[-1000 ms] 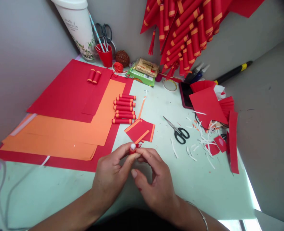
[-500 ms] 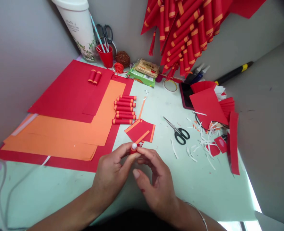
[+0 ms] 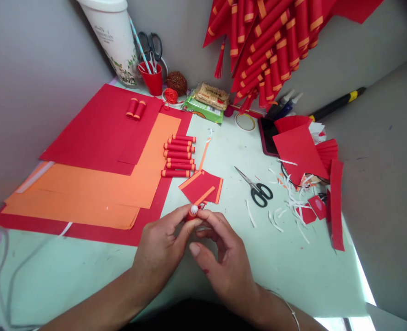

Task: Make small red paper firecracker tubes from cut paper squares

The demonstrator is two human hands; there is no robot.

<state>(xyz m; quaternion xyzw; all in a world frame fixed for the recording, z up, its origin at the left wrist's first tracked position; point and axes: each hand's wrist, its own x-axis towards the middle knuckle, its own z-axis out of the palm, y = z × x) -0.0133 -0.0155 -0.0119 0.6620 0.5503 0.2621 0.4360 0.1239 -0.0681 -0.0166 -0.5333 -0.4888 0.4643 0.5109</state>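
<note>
Between the thumb and fingers of my left hand [image 3: 162, 250] stands a small red tube [image 3: 192, 214] with a white ribbed tip, seen end-on. My right hand [image 3: 224, 262] is curled beside it. Its index fingertip is at the tube's side, while the thumb stays apart and holds nothing. Just beyond my fingers lie red paper pieces [image 3: 203, 186] with orange strips along their edges. Several finished red paper rolls [image 3: 178, 155] with orange ends form a row behind them. Black-handled scissors [image 3: 257, 189] lie open to the right.
Large red sheets [image 3: 100, 128] and orange sheets [image 3: 86, 193] cover the left side. White paper scraps [image 3: 295, 202] litter the right. A phone [image 3: 268, 135], a tape roll [image 3: 245, 122], a red cup [image 3: 151, 78] and a white tumbler [image 3: 110, 41] stand or lie farther back, under hanging paper rolls [image 3: 272, 50].
Almost nothing differs. The whole view has shifted slightly, and the white tip of the tube sits a little farther right in my fingers.
</note>
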